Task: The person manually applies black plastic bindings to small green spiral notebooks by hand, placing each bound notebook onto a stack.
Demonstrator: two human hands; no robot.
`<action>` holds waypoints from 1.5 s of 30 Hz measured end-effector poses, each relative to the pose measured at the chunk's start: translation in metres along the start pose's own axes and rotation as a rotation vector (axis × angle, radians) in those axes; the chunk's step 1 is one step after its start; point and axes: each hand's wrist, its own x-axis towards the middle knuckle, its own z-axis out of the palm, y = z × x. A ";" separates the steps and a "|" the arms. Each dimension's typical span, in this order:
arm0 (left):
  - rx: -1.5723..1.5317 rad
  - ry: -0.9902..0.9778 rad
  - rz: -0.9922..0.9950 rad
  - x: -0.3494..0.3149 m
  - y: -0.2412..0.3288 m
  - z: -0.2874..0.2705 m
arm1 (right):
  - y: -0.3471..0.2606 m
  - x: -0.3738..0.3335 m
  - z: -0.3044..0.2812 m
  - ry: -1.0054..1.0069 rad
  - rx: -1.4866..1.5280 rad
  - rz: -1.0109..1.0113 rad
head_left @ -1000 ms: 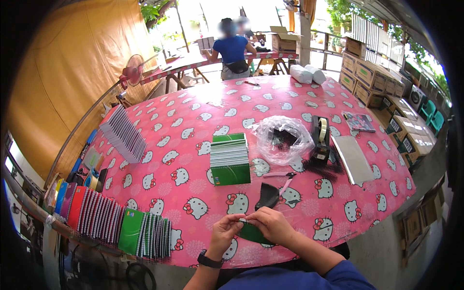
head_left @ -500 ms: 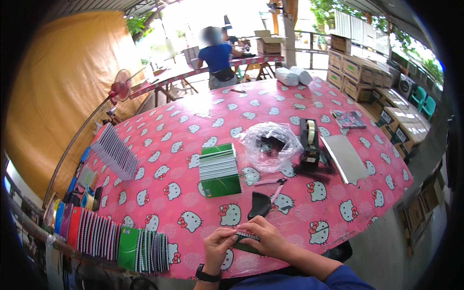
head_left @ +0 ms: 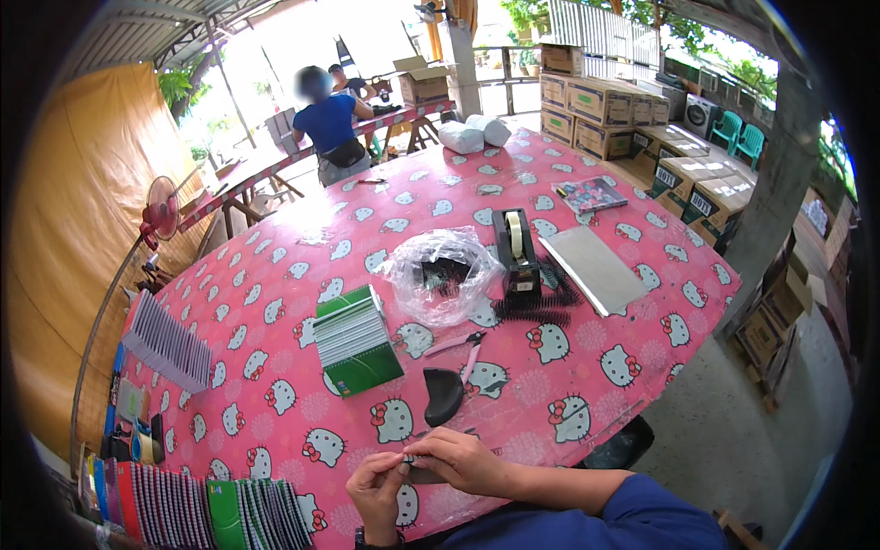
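Shows, from the left, one row of spiral notebooks [head_left: 174, 506] and one green notebook stack [head_left: 357, 337], each with a small printed mark, on the pink tabletop [head_left: 632, 403]. Pinches, above the near edge, one small dark flat piece [head_left: 426, 476], mostly hidden, between the left hand [head_left: 377, 486] and right hand [head_left: 466, 463], both pinched narrow. Has, farther right, one tape dispenser [head_left: 522, 277] and several stacked cartons [head_left: 602, 103] with printed lettering.

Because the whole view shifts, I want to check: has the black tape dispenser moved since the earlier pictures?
No. The tape dispenser stays at the same place on the pink table cover; it goes leftward only with the whole view.
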 end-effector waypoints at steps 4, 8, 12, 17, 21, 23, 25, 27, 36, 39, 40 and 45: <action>-0.029 -0.004 -0.072 -0.004 0.004 0.001 | -0.007 0.000 -0.001 0.032 -0.042 -0.001; 0.021 -0.066 0.012 -0.006 0.009 0.007 | -0.011 0.005 -0.011 -0.037 -0.004 0.015; 0.176 -0.109 0.164 -0.008 0.009 0.007 | -0.010 0.007 -0.015 -0.133 0.001 -0.038; 0.378 0.027 0.157 -0.013 0.013 0.005 | -0.009 0.004 0.001 -0.126 -0.058 0.003; 0.397 -0.054 0.261 -0.007 0.015 0.006 | -0.017 -0.003 0.004 -0.065 -0.115 0.115; 0.345 -0.016 0.185 -0.008 0.018 0.001 | -0.023 -0.003 0.010 -0.101 -0.011 0.179; 0.362 0.016 0.152 -0.014 0.020 -0.009 | -0.029 -0.001 0.013 -0.080 -0.061 0.160; 0.332 0.013 0.147 -0.018 0.019 -0.013 | -0.033 0.000 0.018 -0.100 -0.030 0.154; 0.431 0.075 0.159 -0.022 0.028 -0.016 | -0.036 0.008 0.026 -0.114 -0.054 0.101; 0.535 0.073 0.190 -0.023 0.039 -0.031 | -0.039 0.015 0.032 -0.205 -0.094 0.091; 0.536 0.074 0.187 -0.025 0.043 -0.033 | -0.040 0.015 0.037 -0.195 -0.059 0.058; 0.750 0.176 0.229 -0.026 0.054 -0.048 | -0.039 0.026 0.044 -0.367 -0.030 0.018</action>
